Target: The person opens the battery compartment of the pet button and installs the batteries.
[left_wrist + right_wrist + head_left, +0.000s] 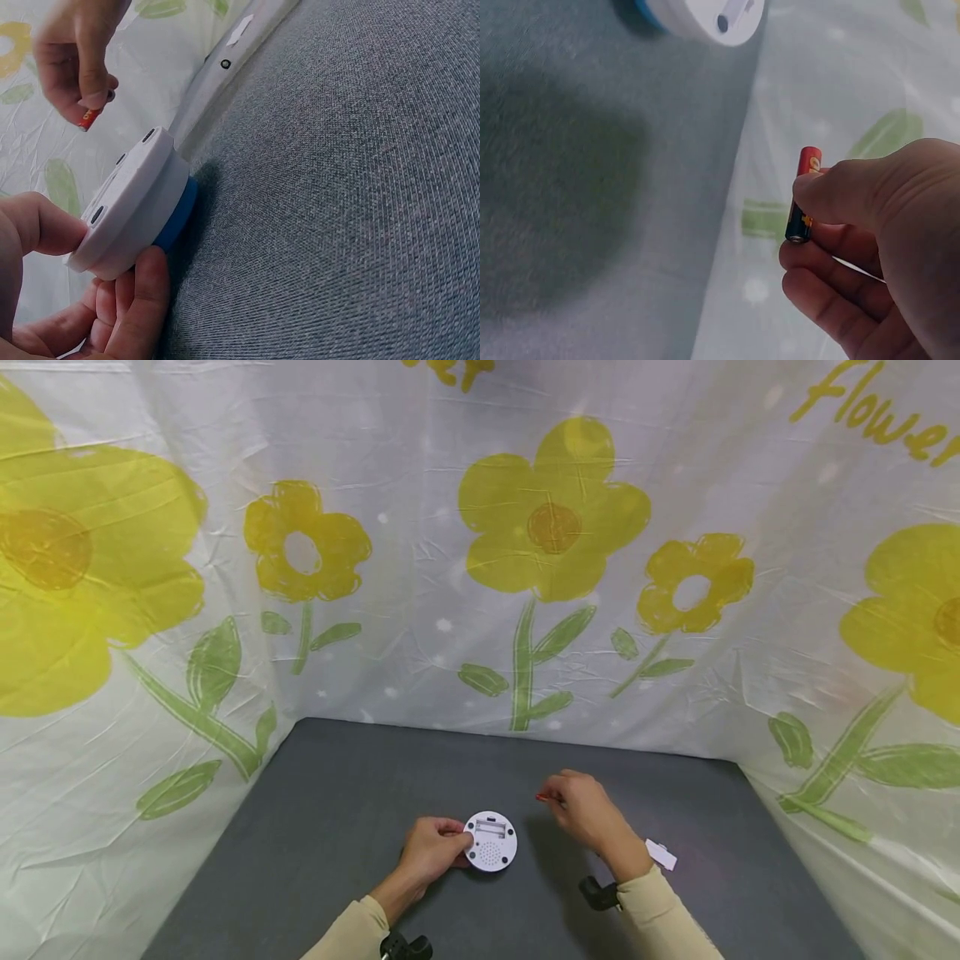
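My left hand holds the edge of a round white device, thumb on its upturned face and fingers below. That face has a speaker grille of small holes, dark round feet and an uncovered battery compartment. A blue part shows on its underside in the left wrist view, close to the table. To the right and higher up, my right hand pinches a small red and black battery between thumb and fingers. The battery is apart from the device.
A small white rectangular piece lies on the dark grey table, beside my right wrist. Behind the table and along its sides hangs a pale sheet printed with yellow flowers. Both wrists wear black camera mounts.
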`<state>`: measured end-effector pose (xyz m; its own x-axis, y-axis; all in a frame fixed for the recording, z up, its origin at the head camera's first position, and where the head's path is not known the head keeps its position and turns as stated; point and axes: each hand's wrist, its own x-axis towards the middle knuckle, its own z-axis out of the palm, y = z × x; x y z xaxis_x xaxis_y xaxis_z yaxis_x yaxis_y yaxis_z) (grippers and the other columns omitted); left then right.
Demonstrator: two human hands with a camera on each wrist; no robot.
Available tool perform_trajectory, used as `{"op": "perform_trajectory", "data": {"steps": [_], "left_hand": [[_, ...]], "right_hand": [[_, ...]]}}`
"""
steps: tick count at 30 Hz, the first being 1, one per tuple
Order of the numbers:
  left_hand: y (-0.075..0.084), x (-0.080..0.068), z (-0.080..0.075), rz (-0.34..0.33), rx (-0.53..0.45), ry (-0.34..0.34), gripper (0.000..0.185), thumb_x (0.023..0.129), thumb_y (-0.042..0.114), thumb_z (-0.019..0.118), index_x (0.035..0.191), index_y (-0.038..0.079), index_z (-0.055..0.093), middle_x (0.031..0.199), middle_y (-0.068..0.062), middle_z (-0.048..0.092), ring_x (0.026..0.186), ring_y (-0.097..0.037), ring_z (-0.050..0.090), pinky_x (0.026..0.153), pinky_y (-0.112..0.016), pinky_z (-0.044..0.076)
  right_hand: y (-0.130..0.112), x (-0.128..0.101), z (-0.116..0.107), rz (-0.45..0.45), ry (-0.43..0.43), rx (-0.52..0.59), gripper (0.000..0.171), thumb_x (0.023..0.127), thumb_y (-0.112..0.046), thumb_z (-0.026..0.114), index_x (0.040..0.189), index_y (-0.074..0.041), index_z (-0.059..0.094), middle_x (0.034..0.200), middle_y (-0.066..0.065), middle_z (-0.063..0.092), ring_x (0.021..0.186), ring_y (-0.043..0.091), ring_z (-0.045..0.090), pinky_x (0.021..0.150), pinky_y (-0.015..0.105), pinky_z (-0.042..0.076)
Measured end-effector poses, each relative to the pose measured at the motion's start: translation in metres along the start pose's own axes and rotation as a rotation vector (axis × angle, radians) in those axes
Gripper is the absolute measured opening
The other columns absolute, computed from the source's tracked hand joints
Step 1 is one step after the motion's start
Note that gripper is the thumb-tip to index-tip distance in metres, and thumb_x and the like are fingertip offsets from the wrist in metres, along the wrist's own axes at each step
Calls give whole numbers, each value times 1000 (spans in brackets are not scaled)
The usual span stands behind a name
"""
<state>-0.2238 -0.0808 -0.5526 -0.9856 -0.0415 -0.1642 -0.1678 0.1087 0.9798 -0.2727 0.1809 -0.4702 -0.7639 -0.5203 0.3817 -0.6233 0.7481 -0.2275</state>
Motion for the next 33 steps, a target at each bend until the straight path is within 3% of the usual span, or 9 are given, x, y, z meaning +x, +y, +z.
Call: {"op": "perform_trajectory", "data": {"steps": [16,33], "left_hand": [[1,0,0,-12,22,11,26,87,5,74,109,-8,75,88,-8,78,76,-18,77,66,-33,68],[0,0,-1,-2,5,7,26,84,4,74,107,-8,76,87,-8,79,75,-18,77,65,-32,68]], "right_hand": [[-27,13,9,-26,-70,28,16,91,2,80,101,-11,82,88,-1,69,74,8,59,64,26,53],[-42,15,29,-51,-88,37,13,91,-2,83,99,-12,82,90,-1,72,80,12,67,69,30,58]]}}
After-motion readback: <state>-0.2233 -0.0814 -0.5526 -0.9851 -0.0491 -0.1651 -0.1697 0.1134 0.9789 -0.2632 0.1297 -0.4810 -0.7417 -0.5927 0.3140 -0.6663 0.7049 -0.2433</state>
